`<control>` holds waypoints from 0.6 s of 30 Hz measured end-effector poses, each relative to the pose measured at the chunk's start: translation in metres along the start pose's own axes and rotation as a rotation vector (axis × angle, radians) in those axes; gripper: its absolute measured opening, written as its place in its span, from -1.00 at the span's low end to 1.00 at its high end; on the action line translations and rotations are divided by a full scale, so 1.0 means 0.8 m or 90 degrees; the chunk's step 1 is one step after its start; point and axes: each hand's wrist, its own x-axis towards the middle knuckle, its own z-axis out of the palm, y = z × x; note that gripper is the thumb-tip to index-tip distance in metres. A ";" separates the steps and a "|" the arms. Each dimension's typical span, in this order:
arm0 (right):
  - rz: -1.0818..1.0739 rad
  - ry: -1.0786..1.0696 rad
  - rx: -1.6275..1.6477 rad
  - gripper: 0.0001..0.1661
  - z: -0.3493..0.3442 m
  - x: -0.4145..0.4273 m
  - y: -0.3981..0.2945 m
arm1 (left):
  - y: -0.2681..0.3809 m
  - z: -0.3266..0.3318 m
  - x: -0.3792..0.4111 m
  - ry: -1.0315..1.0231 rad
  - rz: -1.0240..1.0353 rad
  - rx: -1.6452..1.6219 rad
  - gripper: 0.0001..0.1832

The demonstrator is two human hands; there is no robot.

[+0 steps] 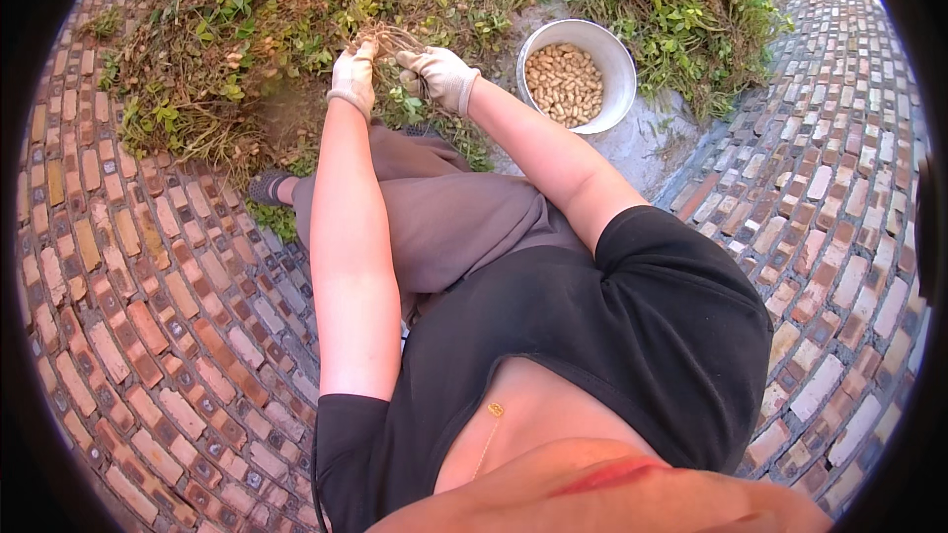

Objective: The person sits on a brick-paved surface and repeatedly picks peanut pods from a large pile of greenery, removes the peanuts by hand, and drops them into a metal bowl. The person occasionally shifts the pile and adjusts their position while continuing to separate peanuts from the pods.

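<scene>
Both hands wear pale knit gloves and are raised over a heap of uprooted peanut plants [296, 7]. A bunch of peanut plant roots [389, 35] spans the space between them. My left hand [354, 78] has its fingers closed on the left end of the bunch. At its right side, my right hand [439, 75] grips the stems, with leaves hanging just below. A white bucket [621, 78], partly filled with unshelled peanuts [564, 85], stands to the right of my right hand. What lies under the fingers is hidden.
More leafy plants [689, 15] are piled behind and right of the bucket. The bucket stands on a grey concrete surface [652, 144]. Brick paving [148, 296] lies on both sides. My bent legs in brown trousers [452, 222] and a dark clog [265, 188] are close to the heap.
</scene>
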 end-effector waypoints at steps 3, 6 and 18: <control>0.040 0.110 0.006 -0.76 0.011 -0.027 -0.044 | 0.012 0.009 -0.020 -0.009 -0.097 0.044 -0.53; -0.012 0.050 0.020 -0.69 -0.047 -0.008 -0.084 | 0.027 0.013 -0.033 -0.060 -0.099 0.082 -0.48; -0.386 0.448 0.067 -0.51 -0.367 -0.046 -0.329 | 0.041 0.019 -0.009 -0.049 0.118 0.074 -0.53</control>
